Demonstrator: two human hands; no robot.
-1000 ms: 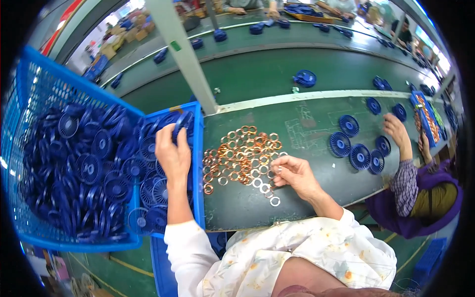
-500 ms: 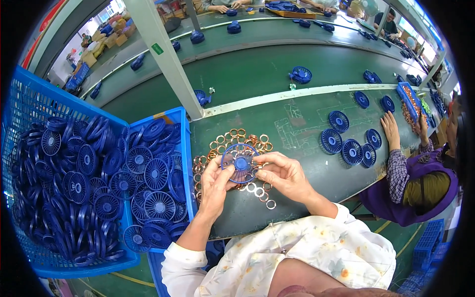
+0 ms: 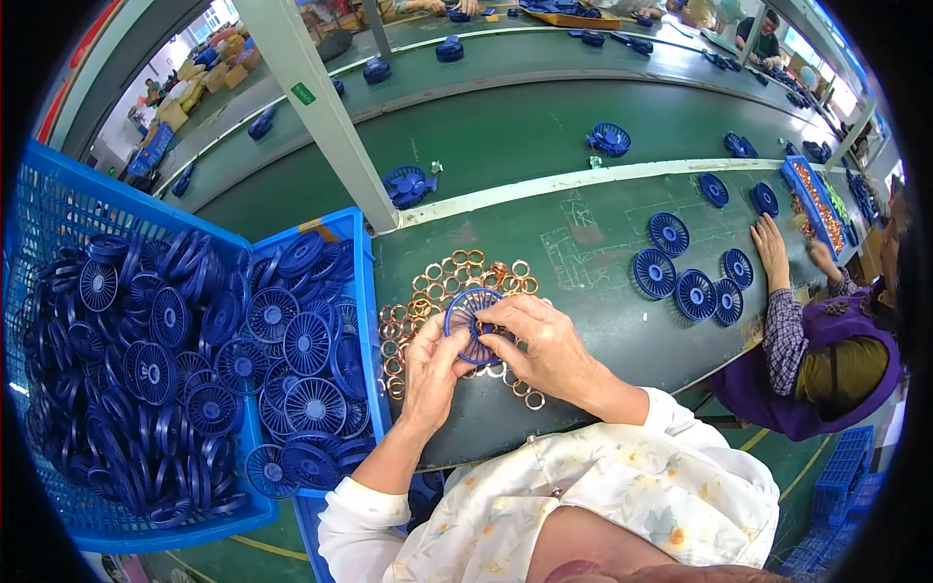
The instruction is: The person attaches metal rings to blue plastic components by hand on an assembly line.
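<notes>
My left hand [image 3: 434, 371] grips a round blue fan grille [image 3: 465, 307] by its left and lower rim, thumb on the front. The grille is tilted above the green tabletop. My right hand [image 3: 534, 342] is closed, thumb and fingertips pinched at the grille's centre; they hide whatever small thing may be between them. Under and behind the hands lie many copper-coloured rings [image 3: 473, 257], spread loosely on the table. More blue grilles [image 3: 314, 405] fill a blue crate beside my left forearm.
A larger blue basket [image 3: 255, 520] heaped with grilles stands far left. Several grilles [image 3: 654, 273] lie on the table to the right, near a co-worker's hand [image 3: 771, 253]. Past a metal post [image 3: 326, 117] and pale rail, a green conveyor [image 3: 505, 126] carries blue fan parts.
My right hand has left the grille's right rim and closed at its centre. The grille has tilted and shifted slightly right. Fan parts on the near conveyor have moved right.
</notes>
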